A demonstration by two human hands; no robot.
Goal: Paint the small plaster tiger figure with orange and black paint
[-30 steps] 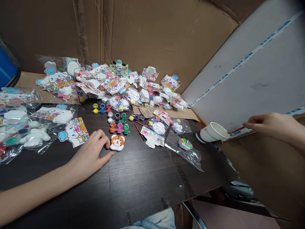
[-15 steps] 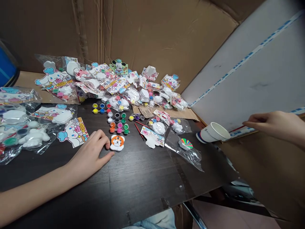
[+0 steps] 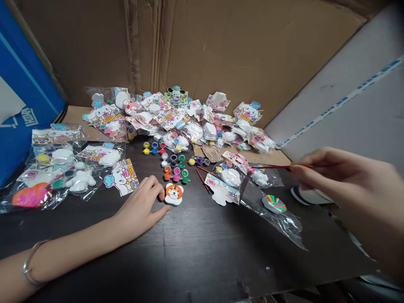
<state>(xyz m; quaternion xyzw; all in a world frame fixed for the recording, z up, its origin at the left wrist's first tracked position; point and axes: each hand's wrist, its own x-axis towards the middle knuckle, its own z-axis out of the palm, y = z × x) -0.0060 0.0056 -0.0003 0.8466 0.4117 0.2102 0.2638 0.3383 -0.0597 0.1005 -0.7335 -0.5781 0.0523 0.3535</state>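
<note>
The right hand (image 3: 350, 183) pinches a brush (image 3: 273, 167); beside the spread left hand (image 3: 140, 207), the tiger figurine (image 3: 174, 194) looks painted above, bare below.

Two hands (image 3: 139, 206) (image 3: 347, 183); one held brush (image 3: 274, 167); one tiger figurine (image 3: 174, 194); nine open paint pots (image 3: 173, 163)

table (image 3: 202, 256): dark, wood-grain, slight sheen
cardboard (image 3: 277, 155): flat along back edge, under part of pack pile
packs (image 3: 81, 180): several, clear plastic, overlapping, left side
paint pots (image 3: 176, 178): three rows mid-table, lids up; front row orange, pink, green; short strip to right, yellow and purple among it
tiger (image 3: 174, 195): orange-white, face up, just in front of pots
left hand (image 3: 140, 206): resting on top, fingers beside tiger, contact unclear
brushes (image 3: 202, 181): two, red, right of pots
cards (image 3: 122, 177): one near left packs, one right of brushes
bag (image 3: 288, 231): clear, flat, right
cup (image 3: 311, 197): far right, partly hidden
</note>
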